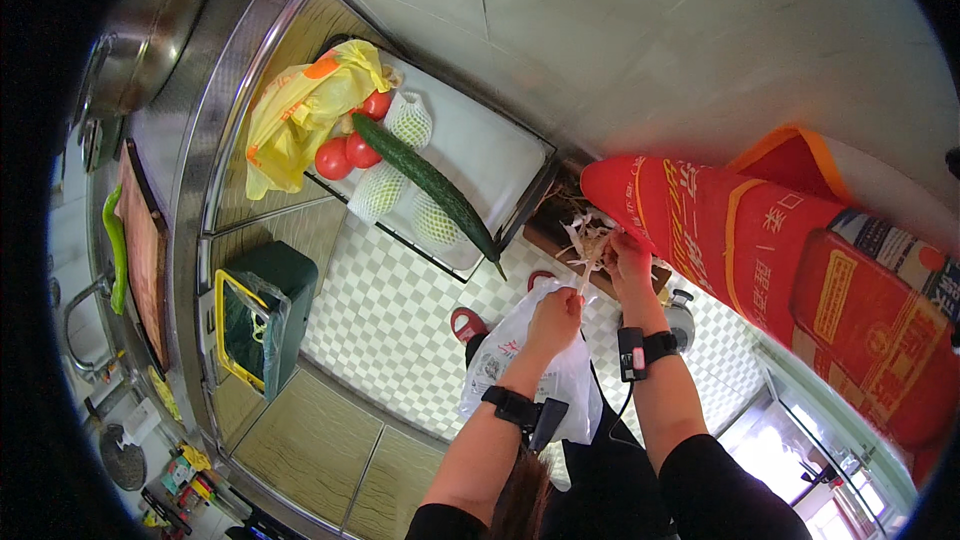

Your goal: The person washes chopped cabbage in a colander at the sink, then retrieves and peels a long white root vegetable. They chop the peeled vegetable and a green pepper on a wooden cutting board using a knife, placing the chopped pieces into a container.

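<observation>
My left hand (555,321) is closed at the top of a white plastic bag (506,360), which bears printing and hangs below it. A thin pale strip (589,270), perhaps a dry stalk, runs from the left fingertips towards my right hand (628,261). The right fingers are curled at a bundle of pale dry stalks (583,234); their tips are partly hidden. This bundle lies in a brown box (551,229) by the wall. Close to the right hand hangs a large red printed bag or cover (697,217).
A white-topped rack (495,157) holds a cucumber (427,172), tomatoes (334,159), fruit in foam nets (435,221) and a yellow plastic bag (315,120). A lined green bin (289,292) hangs on the cabinet. On the counter are a cutting board (146,240) and a green pepper (115,247).
</observation>
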`<state>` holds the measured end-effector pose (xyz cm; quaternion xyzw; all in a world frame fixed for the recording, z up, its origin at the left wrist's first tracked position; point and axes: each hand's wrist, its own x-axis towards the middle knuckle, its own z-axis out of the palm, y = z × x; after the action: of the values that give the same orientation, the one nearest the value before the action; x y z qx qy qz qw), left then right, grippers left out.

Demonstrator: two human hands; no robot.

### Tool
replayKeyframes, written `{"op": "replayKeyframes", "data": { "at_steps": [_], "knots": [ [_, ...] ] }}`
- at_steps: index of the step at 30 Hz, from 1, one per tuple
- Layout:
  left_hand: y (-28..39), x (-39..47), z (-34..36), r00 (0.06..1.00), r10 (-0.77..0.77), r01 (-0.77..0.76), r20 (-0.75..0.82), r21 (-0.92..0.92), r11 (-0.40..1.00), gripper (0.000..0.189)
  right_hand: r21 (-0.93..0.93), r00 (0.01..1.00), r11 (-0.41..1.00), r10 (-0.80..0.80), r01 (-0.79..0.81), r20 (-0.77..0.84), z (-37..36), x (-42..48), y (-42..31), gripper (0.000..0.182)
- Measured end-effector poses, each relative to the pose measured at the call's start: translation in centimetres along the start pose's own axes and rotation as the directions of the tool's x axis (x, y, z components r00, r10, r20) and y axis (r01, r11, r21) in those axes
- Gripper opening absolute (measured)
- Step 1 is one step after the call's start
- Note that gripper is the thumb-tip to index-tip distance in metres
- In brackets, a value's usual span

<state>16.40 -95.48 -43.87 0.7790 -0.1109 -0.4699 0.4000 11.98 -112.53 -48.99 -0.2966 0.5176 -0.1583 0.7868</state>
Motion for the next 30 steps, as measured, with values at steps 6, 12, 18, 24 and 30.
{"op": "replayKeyframes", "data": {
  "at_steps": [6,12,18,24,30],
  "knots": [
    [0.5,0.6,-1.0,0.962,-0.141,0.218,0.232,-0.352,0.910,0.026,-0.080,0.999,0.997,0.001,-0.004,-0.035,-1.8,0.6,-1.0,0.006],
    [1.6,-0.2,-1.3,0.919,-0.183,0.344,0.348,-0.486,0.803,0.025,-0.281,0.994,0.955,-0.104,0.092,-0.027,-2.6,0.3,-1.9,0.015],
    [1.3,-0.7,-2.3,0.888,-0.253,0.456,0.384,-0.660,0.597,0.021,-0.492,0.915,0.866,-0.270,0.094,-0.300,-0.7,-4.1,-1.3,0.022],
    [0.9,-1.8,-2.8,0.856,-0.241,0.514,0.458,-0.699,0.497,0.021,0.019,0.855,0.862,0.499,-0.507,0.139,-0.9,-7.3,-0.8,0.011],
    [0.6,-2.4,-3.1,0.852,-0.228,0.520,0.471,-0.709,0.477,0.022,-0.357,0.996,0.930,0.078,-0.085,-0.034,-3.0,-4.5,1.5,0.015]
  ]
}}
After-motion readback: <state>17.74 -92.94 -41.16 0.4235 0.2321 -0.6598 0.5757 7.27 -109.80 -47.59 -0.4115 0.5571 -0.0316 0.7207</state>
